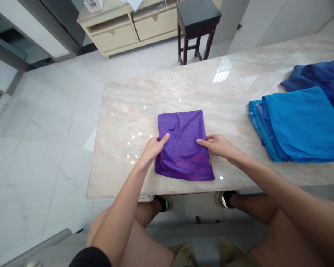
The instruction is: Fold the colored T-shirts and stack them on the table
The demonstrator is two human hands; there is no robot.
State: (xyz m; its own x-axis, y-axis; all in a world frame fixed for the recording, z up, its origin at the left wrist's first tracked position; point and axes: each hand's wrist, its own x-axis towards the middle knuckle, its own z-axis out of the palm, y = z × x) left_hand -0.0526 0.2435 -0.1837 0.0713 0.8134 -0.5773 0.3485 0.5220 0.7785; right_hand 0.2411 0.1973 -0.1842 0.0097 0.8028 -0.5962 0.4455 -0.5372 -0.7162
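A folded purple garment (183,144), perhaps a shirt, lies on the marble table (122,111) in front of me. My left hand (155,147) grips its left edge, thumb on top and fingers underneath. At the opposite edge my right hand (215,144) pinches the cloth in the same way, with the thumb over the top. Creases run across the middle of the cloth, and its lower part shades into magenta. The fingertips beneath the fabric are hidden.
To the right sits a stack of folded blue clothes (303,126), with a crumpled dark blue garment (320,78) behind it. Beyond the table stand a dark stool (199,18) and a cream cabinet (114,37). The table's left edge borders the tiled floor (44,148).
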